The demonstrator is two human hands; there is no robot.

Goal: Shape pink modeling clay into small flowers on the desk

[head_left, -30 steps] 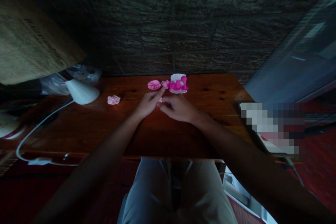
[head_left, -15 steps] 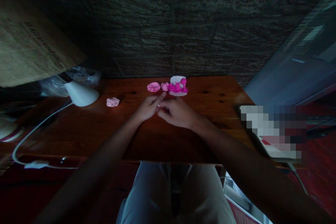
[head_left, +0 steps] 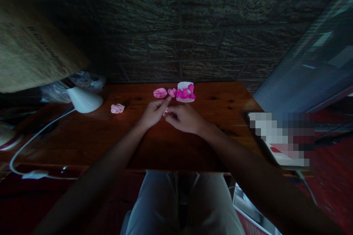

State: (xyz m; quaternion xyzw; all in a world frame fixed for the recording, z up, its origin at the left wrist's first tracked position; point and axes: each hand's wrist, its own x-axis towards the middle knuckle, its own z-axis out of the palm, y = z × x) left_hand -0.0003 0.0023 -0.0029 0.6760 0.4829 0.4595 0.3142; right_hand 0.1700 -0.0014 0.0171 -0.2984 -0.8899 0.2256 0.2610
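Note:
My left hand (head_left: 153,113) and my right hand (head_left: 185,118) meet over the middle of the wooden table. Between their fingertips is a small pale pink piece of modelling clay (head_left: 166,111), mostly covered by the fingers. Both hands are closed around it, the left thumb stretched forward. Just beyond them lie a flat pink clay piece with small lumps (head_left: 160,93), a light pink clay shape (head_left: 172,92) and bright pink clay shapes (head_left: 185,94), the latter on a whitish flat piece (head_left: 185,85). Off to the left sits a crumpled pale pink clay lump (head_left: 117,108).
A lamp with a white base (head_left: 87,100) and a printed brown shade (head_left: 35,44) stands at the left, its white cord (head_left: 35,128) running over the front edge. A device, partly pixelated (head_left: 286,158), lies at the right edge. A dark stone wall (head_left: 198,44) rises behind the table (head_left: 215,117).
The view has shifted slightly. My hands stay together, and a little more of the pale pink clay shows between the fingertips. The other clay pieces lie where they were.

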